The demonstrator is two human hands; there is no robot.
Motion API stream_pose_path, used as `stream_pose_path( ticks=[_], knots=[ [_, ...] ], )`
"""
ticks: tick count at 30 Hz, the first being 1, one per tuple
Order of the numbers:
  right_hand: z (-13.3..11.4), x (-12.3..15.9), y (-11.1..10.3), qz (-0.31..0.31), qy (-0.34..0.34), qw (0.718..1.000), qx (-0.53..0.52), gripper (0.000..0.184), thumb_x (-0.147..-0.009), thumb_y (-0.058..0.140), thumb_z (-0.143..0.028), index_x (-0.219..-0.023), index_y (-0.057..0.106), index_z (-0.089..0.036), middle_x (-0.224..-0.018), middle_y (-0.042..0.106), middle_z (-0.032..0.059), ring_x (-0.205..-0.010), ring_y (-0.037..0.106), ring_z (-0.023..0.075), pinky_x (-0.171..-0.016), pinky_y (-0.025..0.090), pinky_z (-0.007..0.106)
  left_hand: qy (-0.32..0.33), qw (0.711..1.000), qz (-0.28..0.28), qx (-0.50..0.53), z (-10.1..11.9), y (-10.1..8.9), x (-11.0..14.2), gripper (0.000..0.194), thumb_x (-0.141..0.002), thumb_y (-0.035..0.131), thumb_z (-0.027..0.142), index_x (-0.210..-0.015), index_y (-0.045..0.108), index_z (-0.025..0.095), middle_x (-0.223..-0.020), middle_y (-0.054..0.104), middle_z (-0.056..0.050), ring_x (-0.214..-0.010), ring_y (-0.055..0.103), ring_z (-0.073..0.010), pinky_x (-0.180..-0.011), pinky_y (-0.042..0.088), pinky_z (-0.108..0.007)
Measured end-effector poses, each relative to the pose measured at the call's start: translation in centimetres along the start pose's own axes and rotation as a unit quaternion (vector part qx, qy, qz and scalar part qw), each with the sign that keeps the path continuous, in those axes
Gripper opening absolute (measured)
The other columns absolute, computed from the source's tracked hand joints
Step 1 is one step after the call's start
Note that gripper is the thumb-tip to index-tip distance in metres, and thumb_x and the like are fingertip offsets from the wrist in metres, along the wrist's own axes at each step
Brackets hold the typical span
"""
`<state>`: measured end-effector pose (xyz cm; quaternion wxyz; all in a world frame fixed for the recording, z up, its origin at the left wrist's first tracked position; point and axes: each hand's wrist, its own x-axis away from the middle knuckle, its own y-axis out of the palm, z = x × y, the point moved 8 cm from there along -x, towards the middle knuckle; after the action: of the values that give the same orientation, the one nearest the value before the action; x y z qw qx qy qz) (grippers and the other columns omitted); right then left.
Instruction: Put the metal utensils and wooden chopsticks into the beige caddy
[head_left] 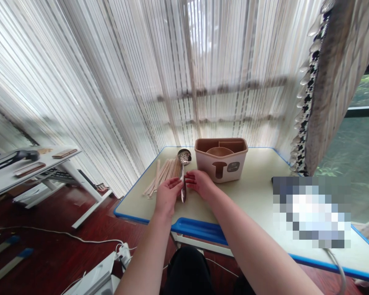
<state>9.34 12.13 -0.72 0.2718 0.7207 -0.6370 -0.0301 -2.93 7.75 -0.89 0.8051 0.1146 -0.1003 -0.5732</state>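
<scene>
- Nearest of all, below both hands, a blue trough [199, 230] runs along the front edge of the table [255, 205], its top cream, its rim blue.
- Now the left hand [168, 192]: narrow, thumb and fingertips right at the handle of a slotted ladle [185, 157]; whether they grip it, I cannot tell.
- Across from it, the right hand [200, 182], loosely spread, fingers curved towards that same handle, just beside it; contact is too fine to call.
- And the ladle itself lies between the two hands, perforated bowl pointing away beyond the fingertips.
- Over to the left hand's outer side, pale chopsticks [162, 177] fan out across the tabletop.
- Just past the right hand, here's the white-and-brown utensil caddy [237, 171], upright: a rounded brown partition and a divider inside, a cutout and grey label in front.
- Well right of the right hand, a pixelated patch [313, 213] hides whatever lies there.
- Far left of the left hand, a white side table [70, 152] stands on dark red flooring [58, 246].
- Beyond everything, striped sheer curtains [135, 82] hang behind the caddy.
</scene>
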Motion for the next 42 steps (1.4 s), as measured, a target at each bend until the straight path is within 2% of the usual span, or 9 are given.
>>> stream_pose_path(
  ticks=[10,16,23,29,34,38,42],
  knots=[
    [-0.6,-1.1,-0.3,-0.001,-0.064,0.998,-0.004,0.004,-0.067,0.056,-0.015,-0.070,0.058,-0.015,-0.069,0.061,0.0040,-0.059,0.056,0.0130,-0.052,0.047,0.024,-0.007,0.999,-0.011,0.043,-0.2,-0.2,0.0,0.026,-0.049,0.075,0.013,-0.069,0.058,0.013,-0.066,0.065,-0.002,-0.064,0.062,-0.0137,-0.067,0.048,-0.028],
    [-0.8,-1.3,-0.2,-0.008,-0.090,0.996,-0.002,0.003,-0.066,0.057,-0.014,-0.069,0.057,-0.013,-0.067,0.060,0.0033,-0.058,0.058,0.0130,-0.056,0.048,0.025,-0.023,0.997,-0.012,0.067,-0.2,-0.2,0.2,0.030,-0.048,0.074,0.012,-0.064,0.049,0.015,-0.069,0.066,-0.002,-0.067,0.063,-0.0151,-0.068,0.048,-0.028],
    [-0.5,-1.3,0.0,-0.027,-0.102,0.994,-0.017,0.016,-0.064,0.064,-0.010,-0.079,0.057,-0.012,-0.062,0.061,0.0030,-0.058,0.060,0.0145,-0.064,0.051,0.029,-0.019,0.998,-0.009,0.060,-0.1,-0.3,0.3,0.031,-0.048,0.068,0.010,-0.060,0.040,0.017,-0.070,0.066,-0.001,-0.062,0.061,-0.0123,-0.061,0.046,-0.024],
    [-1.6,-0.1,1.3,-0.073,-0.143,0.987,-0.004,0.013,-0.068,0.065,-0.016,-0.079,0.059,-0.011,-0.063,0.062,0.0032,-0.056,0.058,0.0123,-0.060,0.051,0.028,0.001,0.999,-0.035,0.040,0.2,0.0,0.6,0.019,-0.049,0.060,0.007,-0.061,0.048,0.016,-0.062,0.058,0.003,-0.056,0.055,-0.0081,-0.055,0.043,-0.019],
    [-2.9,0.8,1.7,-0.070,-0.187,0.980,0.006,0.014,-0.065,0.068,-0.022,-0.073,0.061,-0.012,-0.062,0.061,0.0019,-0.055,0.055,0.0109,-0.053,0.046,0.024,0.003,0.998,-0.030,0.052,0.7,0.2,1.2,0.026,-0.050,0.058,0.007,-0.071,0.048,0.017,-0.069,0.061,0.002,-0.058,0.056,-0.0092,-0.054,0.043,-0.020],
    [-3.4,1.5,2.3,-0.102,-0.186,0.977,-0.011,0.018,-0.061,0.069,-0.024,-0.072,0.061,-0.012,-0.060,0.059,0.0005,-0.054,0.054,0.0106,-0.053,0.045,0.025,0.016,0.998,-0.035,0.045,0.8,0.2,1.3,0.027,-0.052,0.059,0.006,-0.074,0.049,0.017,-0.063,0.058,0.005,-0.054,0.055,-0.0072,-0.052,0.042,-0.018],
    [-3.5,2.0,2.7,-0.120,-0.191,0.974,-0.011,0.018,-0.061,0.069,-0.026,-0.070,0.061,-0.013,-0.059,0.058,-0.0008,-0.052,0.051,0.0087,-0.054,0.043,0.023,-0.012,0.997,-0.058,0.045,0.3,0.5,1.4,0.016,-0.060,0.061,0.013,-0.075,0.056,0.014,-0.064,0.061,0.000,-0.055,0.058,-0.0095,-0.052,0.045,-0.020]
  ],
)
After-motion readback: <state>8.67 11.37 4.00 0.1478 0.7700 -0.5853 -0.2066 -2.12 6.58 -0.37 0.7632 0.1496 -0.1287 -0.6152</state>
